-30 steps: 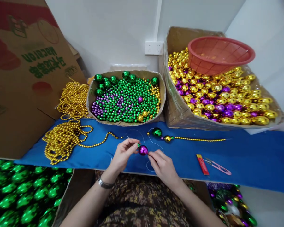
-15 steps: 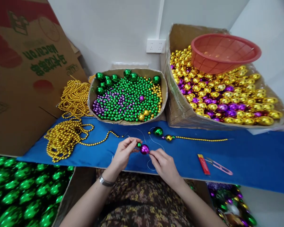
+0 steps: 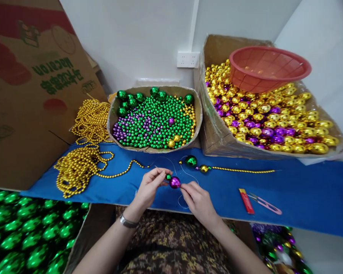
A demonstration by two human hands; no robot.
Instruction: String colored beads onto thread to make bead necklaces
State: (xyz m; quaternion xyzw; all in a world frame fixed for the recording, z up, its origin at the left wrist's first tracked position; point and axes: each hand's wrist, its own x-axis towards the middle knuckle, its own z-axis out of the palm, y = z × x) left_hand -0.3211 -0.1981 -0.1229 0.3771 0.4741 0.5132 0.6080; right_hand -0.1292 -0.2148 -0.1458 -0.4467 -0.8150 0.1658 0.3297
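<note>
My left hand [image 3: 150, 187] pinches a thin needle and thread just left of a small green bead [image 3: 168, 177]. A shiny purple ball [image 3: 175, 182] sits next to that bead, held from the right by the pinched fingers of my right hand [image 3: 198, 199]. Both hands hover over the blue cloth [image 3: 303, 194] at the table's front edge. A thin white thread loops from the ball up to a green ball [image 3: 191, 161], a gold bead [image 3: 204, 168] and a gold bead strand [image 3: 242, 171] lying on the cloth.
A cardboard tray [image 3: 113, 110] of green, purple and gold beads stands behind. A larger box [image 3: 214, 133] of gold and purple balls holds a red basket [image 3: 270, 68]. Gold bead strands [image 3: 80, 167] pile at left. A red lighter [image 3: 246, 200] and pink snips [image 3: 267, 205] lie at right.
Almost nothing differs. Both hands keep their pinch on the thread and the purple ball, shifting only slightly as the camera moves.
</note>
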